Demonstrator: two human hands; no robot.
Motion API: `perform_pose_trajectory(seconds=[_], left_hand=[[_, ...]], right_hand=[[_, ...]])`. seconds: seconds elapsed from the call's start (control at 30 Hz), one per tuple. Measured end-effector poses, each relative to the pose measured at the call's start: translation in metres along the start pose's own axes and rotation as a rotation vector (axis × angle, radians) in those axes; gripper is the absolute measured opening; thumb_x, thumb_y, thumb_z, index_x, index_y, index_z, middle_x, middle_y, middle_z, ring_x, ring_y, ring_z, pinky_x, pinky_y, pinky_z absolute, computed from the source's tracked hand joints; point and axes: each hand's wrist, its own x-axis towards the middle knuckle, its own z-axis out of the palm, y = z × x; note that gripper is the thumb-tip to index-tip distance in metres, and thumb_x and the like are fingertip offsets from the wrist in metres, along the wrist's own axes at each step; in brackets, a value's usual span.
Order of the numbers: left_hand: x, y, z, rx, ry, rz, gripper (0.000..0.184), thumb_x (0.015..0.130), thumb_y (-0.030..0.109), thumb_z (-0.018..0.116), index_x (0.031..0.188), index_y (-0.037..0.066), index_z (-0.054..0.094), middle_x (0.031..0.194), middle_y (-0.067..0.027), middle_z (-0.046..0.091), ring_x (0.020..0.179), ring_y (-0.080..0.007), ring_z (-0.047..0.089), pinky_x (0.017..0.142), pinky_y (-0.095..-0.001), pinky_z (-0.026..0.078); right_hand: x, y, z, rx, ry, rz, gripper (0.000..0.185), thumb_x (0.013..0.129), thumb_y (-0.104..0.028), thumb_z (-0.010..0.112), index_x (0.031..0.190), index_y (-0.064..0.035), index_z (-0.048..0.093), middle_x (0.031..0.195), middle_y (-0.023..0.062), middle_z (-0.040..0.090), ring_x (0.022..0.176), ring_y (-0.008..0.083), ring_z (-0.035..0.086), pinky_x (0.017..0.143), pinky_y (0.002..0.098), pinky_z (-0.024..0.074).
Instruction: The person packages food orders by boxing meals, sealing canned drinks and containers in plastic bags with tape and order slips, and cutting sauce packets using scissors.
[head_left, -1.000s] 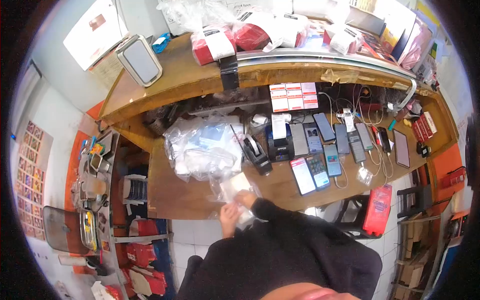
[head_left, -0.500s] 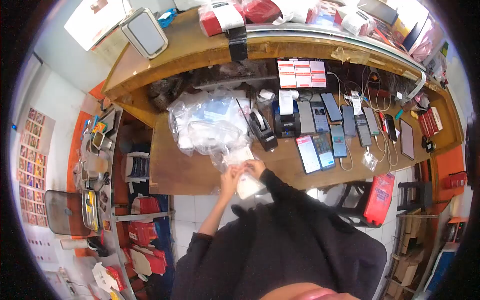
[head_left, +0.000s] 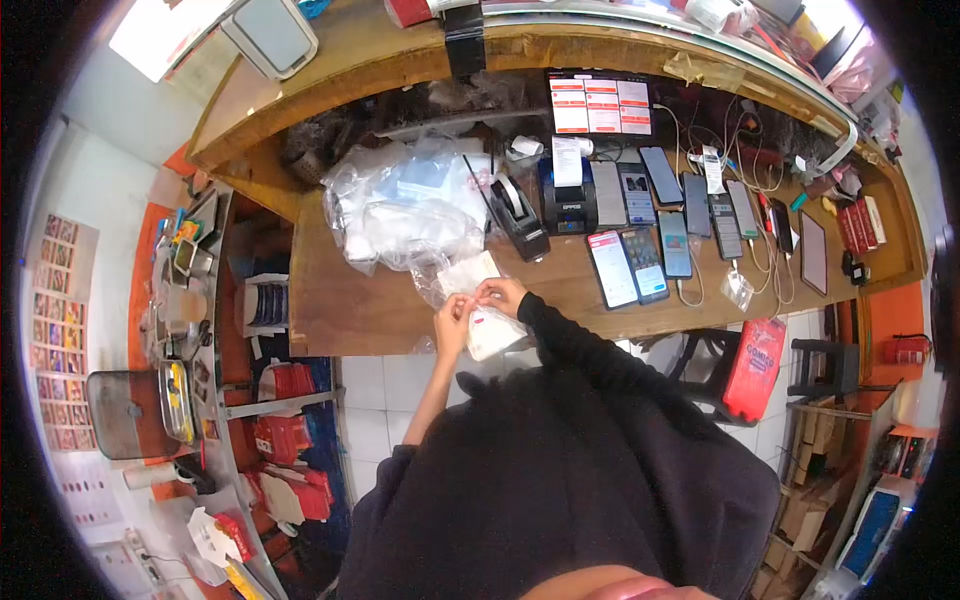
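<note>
At the counter's front edge, both my hands pinch a clear plastic bag around a white, flat packet (head_left: 488,338) with a small pink mark. My left hand (head_left: 453,318) is closed at the bag's left side. From the right, my right hand (head_left: 507,295) meets it, fingertips pressed together on the plastic; the exact grip is too small to make out. A pale sheet-like piece (head_left: 468,272) lies just beyond my fingers. Behind it sits a large heap of clear plastic bags (head_left: 400,215). A black tape dispenser (head_left: 522,225) stands to the heap's right.
Right of the tape dispenser are a receipt printer (head_left: 570,205), several phones (head_left: 612,270) with charging cables, and a lit screen (head_left: 600,105). A red padded stool or bag (head_left: 755,370) is below the counter's right side. Shelves (head_left: 285,400) hold red boxes at left.
The view has tilted, so the counter and everything on it appear higher. My hands stay together at the plastic-wrapped packet, with only slight finger movement.
</note>
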Motion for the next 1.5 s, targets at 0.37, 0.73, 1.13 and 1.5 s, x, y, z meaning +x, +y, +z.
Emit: perform_pose_trajectory(seconds=[0.37, 0.73, 1.13, 1.5], left_hand=[[-0.008, 0.02, -0.001, 0.365, -0.035, 0.573, 0.011, 0.067, 0.0, 0.056, 0.077, 0.002, 0.055, 0.081, -0.0062, 0.056, 0.069, -0.0219, 0.057, 0.06, -0.029, 0.045], [-0.009, 0.011, 0.012, 0.212, 0.173, 0.082, 0.01, 0.074, 0.011, 0.056, 0.076, 0.001, 0.054, 0.073, -0.0133, 0.055, 0.061, -0.026, 0.054, 0.055, -0.0319, 0.041], [0.003, -0.034, 0.007, -0.076, 0.031, -0.085, 0.018, 0.072, 0.017, 0.062, 0.079, 0.0, 0.06, 0.064, -0.0048, 0.06, 0.057, -0.0077, 0.053, 0.053, -0.0224, 0.042], [0.002, -0.015, 0.005, -0.104, 0.022, -0.077, 0.012, 0.072, 0.01, 0.061, 0.077, -0.001, 0.059, 0.064, -0.0035, 0.058, 0.055, -0.0068, 0.05, 0.051, -0.0215, 0.041]], right_hand=[[0.004, -0.001, -0.003, 0.105, 0.043, 0.189, 0.01, 0.07, 0.003, 0.055, 0.081, 0.0033, 0.057, 0.077, 0.0066, 0.061, 0.074, 0.0115, 0.058, 0.07, 0.0245, 0.0465], [0.004, -0.004, -0.001, -0.008, -0.023, 0.182, 0.008, 0.074, -0.001, 0.055, 0.082, 0.0009, 0.056, 0.077, 0.0052, 0.06, 0.073, 0.01, 0.057, 0.068, 0.0237, 0.0455], [-0.001, -0.004, -0.002, 0.091, 0.072, 0.138, 0.009, 0.071, -0.007, 0.061, 0.078, -0.002, 0.06, 0.076, 0.0058, 0.062, 0.074, 0.011, 0.057, 0.069, 0.0246, 0.0454], [0.005, 0.006, -0.005, 0.129, -0.004, 0.085, 0.006, 0.07, -0.005, 0.059, 0.074, -0.0019, 0.061, 0.073, 0.0047, 0.062, 0.067, 0.0092, 0.057, 0.062, 0.0231, 0.0462]])
